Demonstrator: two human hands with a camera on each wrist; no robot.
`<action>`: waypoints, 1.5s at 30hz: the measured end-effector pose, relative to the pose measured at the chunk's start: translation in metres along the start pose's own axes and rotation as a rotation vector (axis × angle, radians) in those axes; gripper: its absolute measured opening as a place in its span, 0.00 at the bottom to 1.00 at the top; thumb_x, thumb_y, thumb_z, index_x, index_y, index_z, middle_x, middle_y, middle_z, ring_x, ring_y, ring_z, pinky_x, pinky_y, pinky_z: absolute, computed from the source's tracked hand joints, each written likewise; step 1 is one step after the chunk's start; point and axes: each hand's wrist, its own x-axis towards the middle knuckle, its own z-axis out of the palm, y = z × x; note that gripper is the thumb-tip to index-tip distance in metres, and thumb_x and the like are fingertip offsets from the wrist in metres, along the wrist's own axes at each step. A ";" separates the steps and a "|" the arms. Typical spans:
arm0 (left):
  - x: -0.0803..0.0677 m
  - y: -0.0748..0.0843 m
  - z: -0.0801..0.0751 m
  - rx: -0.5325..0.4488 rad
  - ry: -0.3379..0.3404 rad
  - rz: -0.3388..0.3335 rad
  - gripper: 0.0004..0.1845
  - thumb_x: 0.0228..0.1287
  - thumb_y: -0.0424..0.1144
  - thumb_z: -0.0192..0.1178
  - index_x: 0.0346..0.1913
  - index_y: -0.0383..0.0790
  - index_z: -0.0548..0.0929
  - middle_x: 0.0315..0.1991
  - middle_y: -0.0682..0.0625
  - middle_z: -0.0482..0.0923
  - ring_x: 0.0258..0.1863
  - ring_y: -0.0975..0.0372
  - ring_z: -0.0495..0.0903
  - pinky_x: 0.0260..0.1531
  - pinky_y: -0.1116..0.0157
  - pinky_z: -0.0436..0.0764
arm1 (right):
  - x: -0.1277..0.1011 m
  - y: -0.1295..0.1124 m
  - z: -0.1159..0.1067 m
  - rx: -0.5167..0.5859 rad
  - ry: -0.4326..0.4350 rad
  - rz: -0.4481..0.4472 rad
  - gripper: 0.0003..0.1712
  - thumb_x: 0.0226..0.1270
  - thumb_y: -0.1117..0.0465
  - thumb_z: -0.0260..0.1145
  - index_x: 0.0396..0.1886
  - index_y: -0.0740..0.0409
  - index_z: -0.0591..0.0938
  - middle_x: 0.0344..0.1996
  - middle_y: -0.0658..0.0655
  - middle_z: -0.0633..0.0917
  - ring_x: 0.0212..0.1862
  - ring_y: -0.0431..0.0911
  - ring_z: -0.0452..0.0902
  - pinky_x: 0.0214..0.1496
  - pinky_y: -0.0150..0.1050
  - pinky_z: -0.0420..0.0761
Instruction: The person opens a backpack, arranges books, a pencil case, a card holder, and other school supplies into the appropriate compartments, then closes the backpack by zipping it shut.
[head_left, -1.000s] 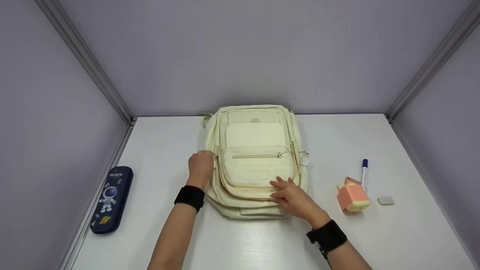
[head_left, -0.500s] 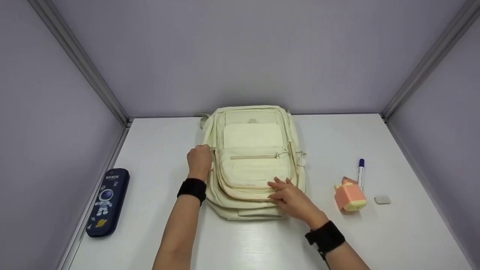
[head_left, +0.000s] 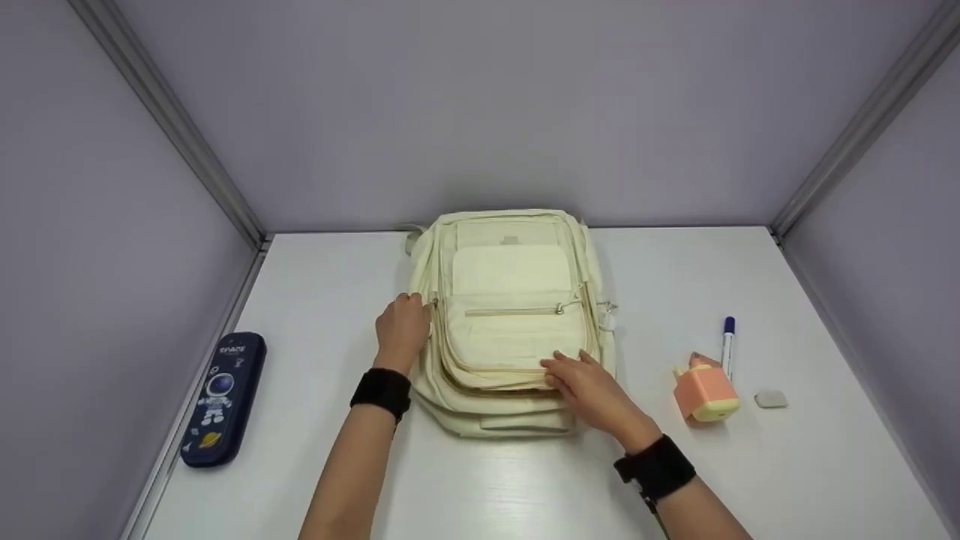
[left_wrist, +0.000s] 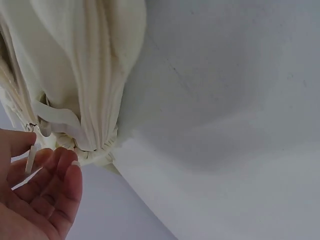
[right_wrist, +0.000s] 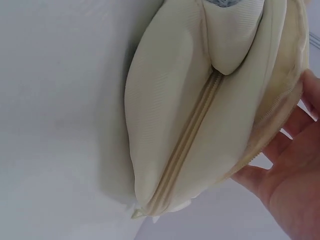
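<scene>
A cream backpack (head_left: 510, 270) lies front side up on the white table. At its left side my left hand (head_left: 403, 330) pinches a zipper pull (left_wrist: 31, 159) between thumb and fingers, as the left wrist view shows. My right hand (head_left: 596, 394) rests on the lower right of the front pocket (head_left: 506, 345), fingers fairly straight over its edge. The right wrist view shows that pocket's edge (right_wrist: 272, 127) gaping along its zipper teeth, with the fingertips touching it. Another zipper (right_wrist: 192, 135) runs below, near the bag's base.
A navy pencil case (head_left: 223, 401) with an astronaut print lies at the left. On the right are a peach and yellow pencil sharpener (head_left: 705, 394), a blue-capped marker (head_left: 728, 349) and a whitish eraser (head_left: 771, 399). Panels enclose the table at the back and sides.
The left hand has moved slightly up along the bag's side. The front pocket's lower edge has lifted and gapes more, and the right hand's fingers have shifted with it.
</scene>
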 end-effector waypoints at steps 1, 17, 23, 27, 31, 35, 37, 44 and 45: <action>-0.002 0.001 0.000 -0.002 0.006 0.012 0.10 0.72 0.37 0.58 0.41 0.31 0.83 0.33 0.39 0.77 0.30 0.48 0.80 0.28 0.53 0.80 | 0.001 -0.001 -0.001 0.000 0.002 0.011 0.18 0.77 0.59 0.56 0.58 0.63 0.80 0.57 0.61 0.81 0.65 0.56 0.70 0.69 0.59 0.58; -0.058 0.039 -0.006 -0.353 -0.034 0.517 0.23 0.78 0.51 0.45 0.56 0.38 0.82 0.57 0.43 0.77 0.62 0.51 0.72 0.64 0.53 0.66 | 0.017 -0.007 -0.024 0.020 0.105 0.019 0.08 0.76 0.63 0.56 0.45 0.58 0.81 0.34 0.55 0.86 0.40 0.51 0.84 0.62 0.60 0.68; -0.073 0.038 -0.004 -0.273 -0.048 0.627 0.24 0.72 0.54 0.55 0.61 0.41 0.80 0.58 0.47 0.78 0.65 0.50 0.69 0.68 0.49 0.59 | 0.017 -0.008 -0.027 0.015 0.123 -0.025 0.08 0.77 0.61 0.56 0.43 0.56 0.82 0.32 0.52 0.85 0.36 0.48 0.82 0.53 0.57 0.76; -0.078 0.035 -0.007 -0.203 -0.046 0.679 0.20 0.68 0.41 0.63 0.61 0.40 0.80 0.56 0.46 0.80 0.62 0.49 0.73 0.64 0.48 0.65 | 0.015 -0.012 -0.029 -0.005 0.104 -0.058 0.08 0.77 0.59 0.56 0.41 0.54 0.82 0.30 0.50 0.83 0.32 0.43 0.78 0.41 0.48 0.78; -0.078 0.037 -0.016 -0.228 -0.013 0.707 0.18 0.63 0.29 0.66 0.56 0.39 0.83 0.51 0.45 0.83 0.56 0.48 0.78 0.57 0.46 0.72 | 0.014 -0.017 -0.034 -0.011 0.098 -0.085 0.09 0.77 0.57 0.56 0.41 0.52 0.82 0.30 0.46 0.82 0.33 0.42 0.78 0.38 0.44 0.78; -0.074 0.038 -0.031 -0.288 0.033 0.710 0.18 0.61 0.23 0.64 0.53 0.40 0.85 0.47 0.47 0.84 0.50 0.52 0.82 0.52 0.48 0.77 | 0.013 -0.020 -0.044 0.056 0.125 -0.145 0.09 0.75 0.57 0.59 0.46 0.53 0.83 0.37 0.47 0.85 0.39 0.41 0.80 0.42 0.43 0.79; -0.070 0.038 -0.039 -0.317 0.049 0.707 0.19 0.61 0.21 0.62 0.52 0.40 0.85 0.46 0.48 0.85 0.48 0.55 0.83 0.49 0.53 0.79 | 0.013 -0.018 -0.050 0.129 0.144 -0.175 0.11 0.74 0.58 0.61 0.50 0.54 0.83 0.42 0.48 0.85 0.42 0.40 0.81 0.43 0.42 0.80; -0.051 0.041 -0.063 -0.372 0.088 0.644 0.15 0.65 0.23 0.59 0.50 0.41 0.85 0.44 0.47 0.86 0.44 0.57 0.84 0.42 0.59 0.82 | 0.014 0.004 -0.065 0.245 0.280 -0.226 0.24 0.64 0.66 0.70 0.60 0.58 0.80 0.52 0.54 0.84 0.42 0.42 0.80 0.38 0.41 0.79; -0.048 0.042 -0.065 -0.375 0.085 0.633 0.14 0.66 0.24 0.59 0.50 0.41 0.86 0.44 0.47 0.86 0.44 0.57 0.84 0.42 0.59 0.82 | 0.015 0.009 -0.066 0.251 0.300 -0.219 0.24 0.62 0.67 0.71 0.59 0.59 0.80 0.53 0.55 0.84 0.43 0.43 0.80 0.38 0.40 0.79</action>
